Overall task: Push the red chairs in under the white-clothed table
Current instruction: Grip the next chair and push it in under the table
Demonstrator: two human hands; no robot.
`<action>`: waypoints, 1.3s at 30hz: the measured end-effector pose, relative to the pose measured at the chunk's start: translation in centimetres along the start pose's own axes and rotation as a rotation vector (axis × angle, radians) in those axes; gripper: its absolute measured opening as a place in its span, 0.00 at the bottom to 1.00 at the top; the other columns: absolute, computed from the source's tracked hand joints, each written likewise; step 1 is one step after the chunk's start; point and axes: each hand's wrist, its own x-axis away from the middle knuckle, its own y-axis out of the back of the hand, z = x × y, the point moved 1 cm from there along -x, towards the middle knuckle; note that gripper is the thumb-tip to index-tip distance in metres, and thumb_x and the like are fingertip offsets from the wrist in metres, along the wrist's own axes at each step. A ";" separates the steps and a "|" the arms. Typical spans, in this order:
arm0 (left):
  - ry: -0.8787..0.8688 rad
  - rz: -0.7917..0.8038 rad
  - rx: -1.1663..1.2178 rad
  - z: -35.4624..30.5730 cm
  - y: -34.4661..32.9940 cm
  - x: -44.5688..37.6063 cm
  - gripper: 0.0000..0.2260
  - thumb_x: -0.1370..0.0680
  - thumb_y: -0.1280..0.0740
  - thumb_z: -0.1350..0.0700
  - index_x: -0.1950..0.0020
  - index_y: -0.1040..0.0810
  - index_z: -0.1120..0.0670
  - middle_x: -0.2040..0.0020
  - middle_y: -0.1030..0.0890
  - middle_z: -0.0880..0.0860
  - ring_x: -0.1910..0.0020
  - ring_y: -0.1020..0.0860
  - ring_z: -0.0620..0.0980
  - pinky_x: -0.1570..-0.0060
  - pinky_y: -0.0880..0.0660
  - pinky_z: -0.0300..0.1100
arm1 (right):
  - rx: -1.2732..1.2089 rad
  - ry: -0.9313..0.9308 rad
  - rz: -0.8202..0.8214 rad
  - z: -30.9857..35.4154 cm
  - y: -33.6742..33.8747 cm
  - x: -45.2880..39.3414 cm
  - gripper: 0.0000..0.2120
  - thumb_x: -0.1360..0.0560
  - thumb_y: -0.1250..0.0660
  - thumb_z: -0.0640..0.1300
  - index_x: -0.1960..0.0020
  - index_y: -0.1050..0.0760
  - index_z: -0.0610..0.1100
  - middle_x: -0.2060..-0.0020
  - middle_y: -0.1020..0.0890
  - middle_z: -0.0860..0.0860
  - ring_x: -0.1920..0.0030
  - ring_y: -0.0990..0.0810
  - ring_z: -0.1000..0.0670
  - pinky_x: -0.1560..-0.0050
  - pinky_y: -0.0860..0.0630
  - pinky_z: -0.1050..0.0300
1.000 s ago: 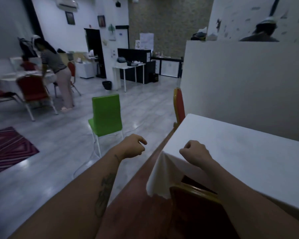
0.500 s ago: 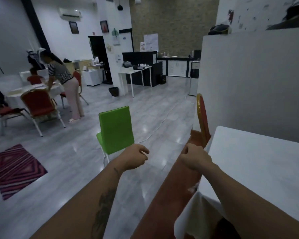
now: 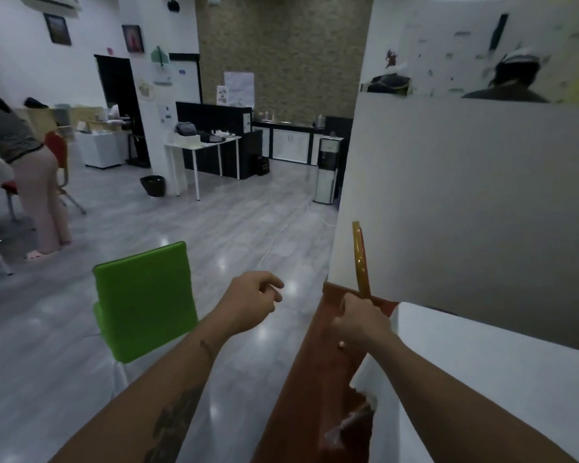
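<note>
While both arms reach forward, white-clothed table [image 3: 502, 379] fills lower right of frame, bare. Green chair [image 3: 144, 299] stands lower left, not task's own. Red chair [image 3: 361, 259] seen edge-on at centre right, beside table's far corner. Right hand [image 3: 360, 317] curled at base of chair back; grip likely, contact not certain. Left hand [image 3: 253, 300] loosely curled, empty, apart from chair. Risk: one-handed push twists chair, or leg snags hanging cloth, dragging it.

Both forearms reach forward, left hand [image 3: 252, 302] loosely curled, right hand [image 3: 361, 320] fisted, knuckles up.
</note>
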 end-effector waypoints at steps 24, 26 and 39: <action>0.596 0.225 0.780 -1.7 -20.4 -41.0 0.04 0.24 0.33 0.60 0.58 0.22 0.60 0.62 0.20 0.56 0.69 0.26 0.49 0.69 0.30 0.43 | -0.277 -0.384 -0.189 -7.2 -1.0 -32.5 0.23 0.27 0.31 0.53 0.35 0.32 0.49 0.39 0.25 0.47 0.37 0.25 0.42 0.40 0.23 0.44; 0.637 0.233 0.784 -2.1 -22.5 -42.9 0.05 0.25 0.31 0.59 0.60 0.22 0.59 0.67 0.23 0.54 0.71 0.27 0.49 0.69 0.29 0.43 | -0.265 -0.358 -0.161 -7.7 -1.5 -34.0 0.24 0.27 0.32 0.56 0.36 0.33 0.50 0.41 0.26 0.48 0.40 0.24 0.43 0.41 0.23 0.43; 0.556 0.348 0.419 -6.4 -31.0 -55.0 0.21 0.30 0.30 0.53 0.41 0.22 0.62 0.47 0.17 0.60 0.49 0.18 0.61 0.42 0.20 0.55 | -0.127 -0.320 -0.192 -11.0 0.0 -40.8 0.14 0.31 0.32 0.54 0.49 0.26 0.48 0.57 0.20 0.53 0.57 0.17 0.44 0.52 0.19 0.46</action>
